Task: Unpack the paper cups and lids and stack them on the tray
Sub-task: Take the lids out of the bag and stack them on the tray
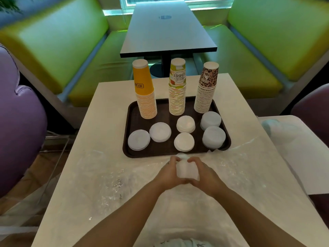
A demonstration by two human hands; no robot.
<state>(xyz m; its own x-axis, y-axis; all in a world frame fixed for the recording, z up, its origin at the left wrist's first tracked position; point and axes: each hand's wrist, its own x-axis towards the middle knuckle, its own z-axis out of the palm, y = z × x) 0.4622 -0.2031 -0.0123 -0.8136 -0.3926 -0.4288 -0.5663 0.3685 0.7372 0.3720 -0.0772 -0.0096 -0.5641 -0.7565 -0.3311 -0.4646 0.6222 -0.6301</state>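
A dark brown tray (130, 122) sits mid-table. At its back stand three upside-down cup stacks: yellow (145, 91), a "Hello Summer" print (177, 90) and a leopard print (206, 90). In front of them lie several piles of lids: translucent ones at the left (138, 139) (160, 131), white ones in the middle (185, 124) (183, 141), clear ones at the right (210, 120) (213, 136). Just before the tray's near edge, my left hand (169, 172) and my right hand (206, 175) together grip a stack of white lids (187, 171) from both sides.
Clear plastic wrapping (110, 177) is spread over the white table around my hands and toward me. More wrapping lies on a second white table (284, 132) at the right. Green benches and a dark table (167, 29) stand beyond; purple seats flank the sides.
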